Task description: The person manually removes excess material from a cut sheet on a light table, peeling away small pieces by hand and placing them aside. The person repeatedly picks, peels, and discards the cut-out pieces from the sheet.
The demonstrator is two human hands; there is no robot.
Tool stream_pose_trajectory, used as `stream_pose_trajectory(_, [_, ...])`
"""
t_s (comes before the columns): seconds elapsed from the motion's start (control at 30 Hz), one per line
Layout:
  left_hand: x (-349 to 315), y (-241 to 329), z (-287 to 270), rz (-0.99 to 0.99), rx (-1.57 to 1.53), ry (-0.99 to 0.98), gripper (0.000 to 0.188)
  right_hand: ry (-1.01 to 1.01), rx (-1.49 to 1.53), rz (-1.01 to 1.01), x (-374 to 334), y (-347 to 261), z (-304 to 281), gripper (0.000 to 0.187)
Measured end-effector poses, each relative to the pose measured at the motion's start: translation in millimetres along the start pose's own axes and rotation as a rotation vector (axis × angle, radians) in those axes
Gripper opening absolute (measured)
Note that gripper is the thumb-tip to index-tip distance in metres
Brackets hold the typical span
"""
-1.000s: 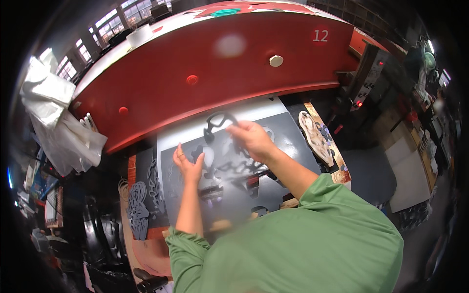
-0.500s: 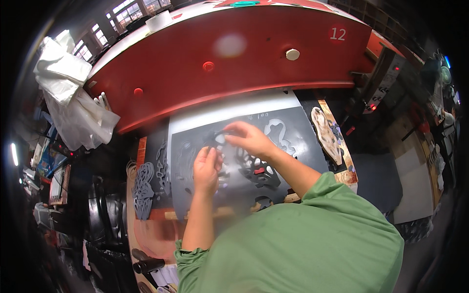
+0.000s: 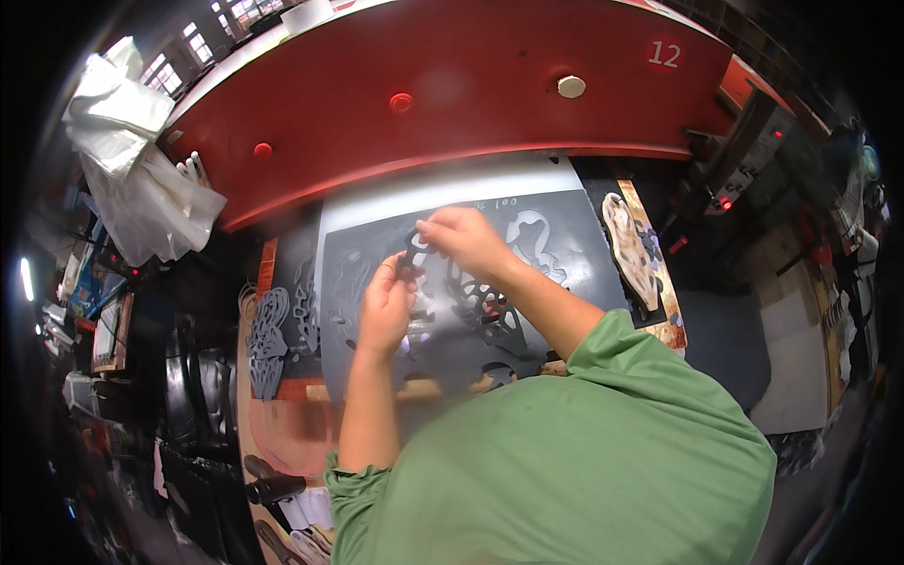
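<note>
Head view shows our left hand [image 3: 386, 309] and right hand [image 3: 468, 247] pinched narrow, both holding a small dark piece [image 3: 413, 248] between them. We have it above the cut dark grey sheet [image 3: 591, 250].

Plain grn shirt [image 3: 574, 461], slvs [image 3: 614, 356] bunched nr elbows.

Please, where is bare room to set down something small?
Mostly bare: the white strip between the red panel and the dark sheet; also this sheet's right margin, beyond the cut-outs. Crowded: the sheet's middle, around left hand and right hand; the left side, with grey cut pieces.
</note>
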State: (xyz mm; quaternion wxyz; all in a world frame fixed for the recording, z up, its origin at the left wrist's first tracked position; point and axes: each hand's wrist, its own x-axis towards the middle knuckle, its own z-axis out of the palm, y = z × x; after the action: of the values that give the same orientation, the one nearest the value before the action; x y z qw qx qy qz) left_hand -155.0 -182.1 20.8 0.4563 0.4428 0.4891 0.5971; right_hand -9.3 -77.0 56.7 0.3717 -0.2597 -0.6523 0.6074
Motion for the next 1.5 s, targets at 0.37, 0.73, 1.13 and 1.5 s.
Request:
stream_pose_trajectory(0.37, [14.7, -2.8, -13.6, 0.515, 1.071, 0.326, 0.039, 0.027, -0.007, -0.086, -3.0, -6.4, 4.7, 0.030])
stream_pose_trajectory(0.73, [-15.9, 2.4, -10.8, 0.320, 0.434, 0.294, 0.030, 0.102, 0.215, -0.025, -14.6, -6.4, 5.6, 0.028])
stream_pose_trajectory(1.13, [-25.5, 6.5, -9.9, 0.371, 0.499, 0.278, 0.036, 0.010, -0.011, 0.020, -12.2, -6.3, -3.8, 0.027])
stream_pose_trajectory(1.5, [-31.7, 26.8, -5.3, 0.293, 0.595, 0.015, 0.052, -0.558, -1.182, -0.472, -18.0, -68.4, 2.1, 0.031])
